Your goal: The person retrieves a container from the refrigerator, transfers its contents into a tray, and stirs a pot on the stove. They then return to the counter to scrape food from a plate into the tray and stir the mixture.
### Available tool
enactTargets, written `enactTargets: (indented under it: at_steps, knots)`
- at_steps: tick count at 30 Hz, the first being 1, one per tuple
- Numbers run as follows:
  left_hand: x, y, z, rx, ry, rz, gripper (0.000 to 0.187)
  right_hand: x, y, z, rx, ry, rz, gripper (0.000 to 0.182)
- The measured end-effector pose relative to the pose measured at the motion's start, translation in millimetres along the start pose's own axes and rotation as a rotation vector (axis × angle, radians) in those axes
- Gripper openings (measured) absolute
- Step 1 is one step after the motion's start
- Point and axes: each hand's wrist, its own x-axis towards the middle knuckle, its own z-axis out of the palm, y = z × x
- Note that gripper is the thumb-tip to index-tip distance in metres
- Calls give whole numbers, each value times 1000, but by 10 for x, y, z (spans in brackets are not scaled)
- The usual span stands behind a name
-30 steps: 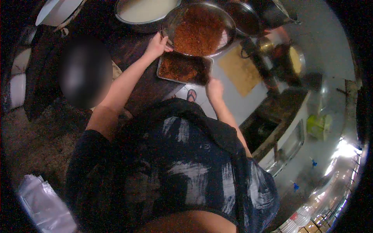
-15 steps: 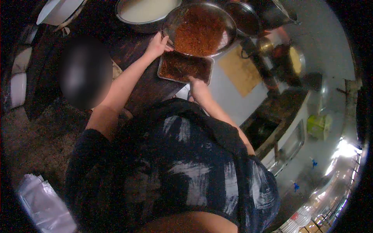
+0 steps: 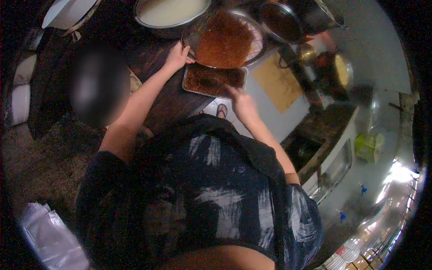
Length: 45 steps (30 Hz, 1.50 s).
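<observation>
two hands [image 3: 178, 55] [image 3: 243, 102] | round pan [image 3: 254, 31] tilted over tray [image 3: 189, 83] (left grip on rim)

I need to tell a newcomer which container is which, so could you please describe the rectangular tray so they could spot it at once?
Start at the dark table and find the round bowl of reddish crumbs that the left hand tilts. The tray lies just below it, at the table's edge, by the right hand. It is the only rectangular, shallow container; its neighbours are round.

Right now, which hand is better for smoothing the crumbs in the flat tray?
Probably the right hand: it is free beside the tray, while the left hand grips the round pan.
</observation>
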Motion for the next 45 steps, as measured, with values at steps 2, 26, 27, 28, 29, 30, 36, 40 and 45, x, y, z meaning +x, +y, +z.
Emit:
enactTargets:
  at_steps: [2, 26, 27, 28, 29, 30, 36, 40, 45]
  knots:
    - [-54, -4, -10, 30, -3, -28, 23, 31, -24, -294, -20, 39, -21, 44]
    - [-453, -234, -56, 273, 86, -3, 42, 148, 241, 325, 138, 170, 183, 55]
    - [-443, -243, -53, 294, 97, -17, 41, 142, 223, 341, 163, 152, 187, 55]
    - [-435, -229, -52, 293, 96, -17, 41, 139, 211, 344, 188, 133, 192, 55]
    - [-428, -214, -58, 307, 98, -8, 42, 135, 222, 365, 187, 133, 192, 55]
    - [-422, -200, -62, 320, 100, -1, 42, 129, 240, 403, 195, 130, 184, 53]
    - [-328, -161, -79, 285, 102, 88, 29, 59, 200, 337, 176, 94, 156, 45]
    - [-237, -141, -75, 240, 104, 59, 26, -92, 141, 281, 145, 15, 83, 48]
    - [-158, -131, -40, 88, 100, 77, 23, -165, 248, 555, 120, -53, 61, 32]
